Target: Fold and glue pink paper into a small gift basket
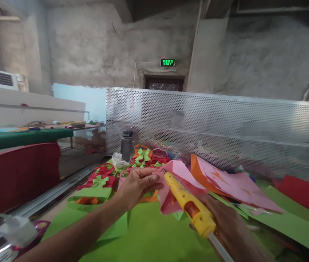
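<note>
My left hand [140, 183] pinches the left edge of a folded pink paper piece [170, 198] between thumb and fingers. A yellow hot glue gun [188, 203] is in my right hand [222, 214], its nozzle pointing up and left at the pink paper's edge, close to my left fingertips. Whether the nozzle touches the paper I cannot tell. A clear glue stick [220, 247] sticks out of the gun's back end. Most of my right fingers are hidden behind the gun. Green paper [149, 233] lies beneath both hands.
Small red paper bags [107, 178] with green bows stand behind my left hand, near a grey bottle [126, 145]. Pink sheets [230, 180] and red paper [305, 193] lie right. A perforated metal panel [214, 127] closes the far side. A white plug [18, 229] sits lower left.
</note>
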`<state>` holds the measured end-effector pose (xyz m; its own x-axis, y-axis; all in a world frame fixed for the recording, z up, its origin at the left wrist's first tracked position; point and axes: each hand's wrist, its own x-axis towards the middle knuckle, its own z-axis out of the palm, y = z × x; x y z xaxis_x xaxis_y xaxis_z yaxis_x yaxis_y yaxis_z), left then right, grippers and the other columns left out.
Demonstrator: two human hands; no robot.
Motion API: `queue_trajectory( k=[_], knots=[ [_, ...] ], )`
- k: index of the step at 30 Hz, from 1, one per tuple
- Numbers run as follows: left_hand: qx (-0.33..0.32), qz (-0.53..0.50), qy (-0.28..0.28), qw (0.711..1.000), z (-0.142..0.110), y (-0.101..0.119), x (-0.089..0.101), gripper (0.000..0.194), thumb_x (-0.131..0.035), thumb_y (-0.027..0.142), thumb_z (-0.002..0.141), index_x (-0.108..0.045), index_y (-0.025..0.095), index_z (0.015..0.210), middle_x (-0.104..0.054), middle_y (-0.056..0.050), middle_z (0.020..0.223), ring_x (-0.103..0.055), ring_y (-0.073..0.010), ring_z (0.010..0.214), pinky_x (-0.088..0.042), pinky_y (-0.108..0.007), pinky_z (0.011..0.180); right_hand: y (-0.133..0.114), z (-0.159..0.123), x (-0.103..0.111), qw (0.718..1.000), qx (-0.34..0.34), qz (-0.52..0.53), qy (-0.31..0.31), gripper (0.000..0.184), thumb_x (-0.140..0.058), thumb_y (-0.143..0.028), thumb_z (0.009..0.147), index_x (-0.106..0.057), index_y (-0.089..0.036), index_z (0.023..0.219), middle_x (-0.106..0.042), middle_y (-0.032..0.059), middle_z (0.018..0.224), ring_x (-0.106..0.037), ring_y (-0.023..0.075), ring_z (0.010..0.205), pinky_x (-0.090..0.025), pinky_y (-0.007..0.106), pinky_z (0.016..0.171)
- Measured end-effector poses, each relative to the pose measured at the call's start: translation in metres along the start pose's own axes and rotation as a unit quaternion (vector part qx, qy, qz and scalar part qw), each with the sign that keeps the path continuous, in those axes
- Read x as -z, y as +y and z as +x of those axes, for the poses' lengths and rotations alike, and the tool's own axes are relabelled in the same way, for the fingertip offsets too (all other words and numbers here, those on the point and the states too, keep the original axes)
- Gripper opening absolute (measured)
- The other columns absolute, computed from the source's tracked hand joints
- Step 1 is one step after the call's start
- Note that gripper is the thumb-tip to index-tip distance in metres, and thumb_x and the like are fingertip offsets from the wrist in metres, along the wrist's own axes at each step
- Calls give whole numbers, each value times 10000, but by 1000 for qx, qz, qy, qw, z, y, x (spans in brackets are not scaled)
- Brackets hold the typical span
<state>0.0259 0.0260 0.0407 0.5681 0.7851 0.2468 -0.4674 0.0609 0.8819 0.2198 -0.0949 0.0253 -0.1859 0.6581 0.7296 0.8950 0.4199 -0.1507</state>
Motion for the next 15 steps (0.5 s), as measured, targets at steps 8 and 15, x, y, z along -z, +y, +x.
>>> queue_trajectory(
  k=[8, 15],
  knots=[
    [-28, 67, -15, 997, -1, 5, 3, 260, -770, 234, 618, -725, 107, 840, -714, -83, 700, -645, -121, 582, -515, -181, 555, 1, 0, -1, 1000, -7, 21, -11, 177, -424, -297, 777, -543, -218, 880, -645, 14, 638, -614, 163, 535, -422, 248, 477],
    [-45, 110, -25, 993, 1, 7, 8, 246, -745, 237, 651, -719, 114, 863, -723, -108, 827, -675, -152, 668, -548, -224, 646, 0, -1, -2, 999, -28, 8, -22, 171, -444, -272, 737, -543, -224, 869, -667, 17, 674, -633, 178, 559, -413, 259, 479]
  ],
)
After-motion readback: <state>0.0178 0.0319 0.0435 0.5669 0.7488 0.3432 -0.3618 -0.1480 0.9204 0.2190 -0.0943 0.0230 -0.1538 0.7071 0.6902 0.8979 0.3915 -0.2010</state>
